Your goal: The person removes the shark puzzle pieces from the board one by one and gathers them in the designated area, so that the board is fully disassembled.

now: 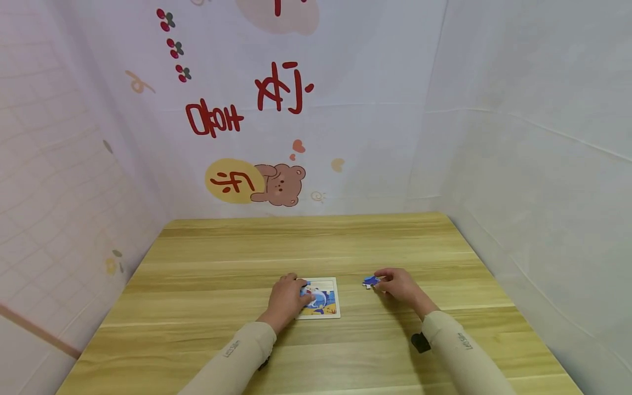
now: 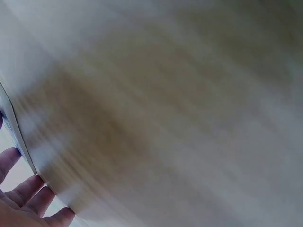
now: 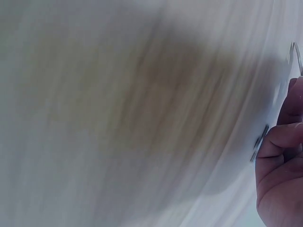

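Right hand point(image 1: 399, 286) pinches blue puzzle piece point(image 1: 370, 282)

Thumb and fingertips close on the piece, just right of the white-framed puzzle board point(image 1: 326, 285) on the worktop point(image 1: 237, 247). The left hand point(image 1: 286, 298), fingers loosely extended, rests on the board's left side.

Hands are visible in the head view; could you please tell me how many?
2: the left hand rests on the jigsaw board, and the right hand holds at least one blue jigsaw piece to the board's right; no others show.
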Available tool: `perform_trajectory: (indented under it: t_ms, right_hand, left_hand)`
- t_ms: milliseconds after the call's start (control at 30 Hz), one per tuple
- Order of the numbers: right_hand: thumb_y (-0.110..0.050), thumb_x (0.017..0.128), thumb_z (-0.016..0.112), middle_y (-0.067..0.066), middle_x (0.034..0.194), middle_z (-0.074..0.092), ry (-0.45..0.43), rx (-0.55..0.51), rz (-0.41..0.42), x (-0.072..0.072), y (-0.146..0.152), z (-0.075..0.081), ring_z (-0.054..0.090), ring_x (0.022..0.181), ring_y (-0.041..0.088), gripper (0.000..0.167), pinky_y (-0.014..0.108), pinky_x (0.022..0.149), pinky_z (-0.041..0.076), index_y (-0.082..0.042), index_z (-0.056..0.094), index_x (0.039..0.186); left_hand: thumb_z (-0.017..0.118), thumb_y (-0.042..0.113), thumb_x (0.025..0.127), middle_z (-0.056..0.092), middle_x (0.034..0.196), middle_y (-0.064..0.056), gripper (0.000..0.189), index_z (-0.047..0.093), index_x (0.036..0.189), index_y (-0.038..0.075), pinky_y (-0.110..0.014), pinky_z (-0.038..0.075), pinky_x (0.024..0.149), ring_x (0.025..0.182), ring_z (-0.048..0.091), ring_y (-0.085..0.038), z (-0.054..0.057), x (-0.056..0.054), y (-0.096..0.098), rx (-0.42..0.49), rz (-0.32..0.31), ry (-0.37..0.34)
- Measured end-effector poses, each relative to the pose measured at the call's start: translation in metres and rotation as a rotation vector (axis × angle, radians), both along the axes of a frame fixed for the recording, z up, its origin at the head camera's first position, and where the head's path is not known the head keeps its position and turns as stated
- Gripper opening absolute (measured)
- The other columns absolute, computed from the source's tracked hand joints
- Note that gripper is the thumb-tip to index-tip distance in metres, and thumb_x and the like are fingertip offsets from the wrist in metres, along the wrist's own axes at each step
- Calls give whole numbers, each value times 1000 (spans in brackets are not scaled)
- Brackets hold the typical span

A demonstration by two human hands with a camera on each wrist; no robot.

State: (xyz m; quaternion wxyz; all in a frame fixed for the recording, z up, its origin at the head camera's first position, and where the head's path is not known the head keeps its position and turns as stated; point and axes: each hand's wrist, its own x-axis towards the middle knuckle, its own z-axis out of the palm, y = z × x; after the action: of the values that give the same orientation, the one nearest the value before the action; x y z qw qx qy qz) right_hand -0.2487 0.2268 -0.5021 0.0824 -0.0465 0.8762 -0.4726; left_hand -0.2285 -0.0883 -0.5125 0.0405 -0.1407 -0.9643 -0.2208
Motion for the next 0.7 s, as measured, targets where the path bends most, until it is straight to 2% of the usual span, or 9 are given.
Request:
perform_trajectory:
  t_ms: [333,700]
  right_hand:
    - [-5,89,70,8,90,68,-25,92,-14,-2,9,-1,56,62,17,34,29,56,45,4,65,121]
    - [-7,87,73,6,85,65,17,192,-6,-2,11,-4,54,66,15,32,29,60,46,3,69,117]
  left_hand:
    - [78,31,86,61,121,-20,43,72,116,2,-53,45,94,111,56,-38,-4,-2,-1,7,3,-4]
    - [79,32,85,62,117,-20,43,72,114,1,-53,45,92,108,57,-37,-7,-2,0,15,2,11]
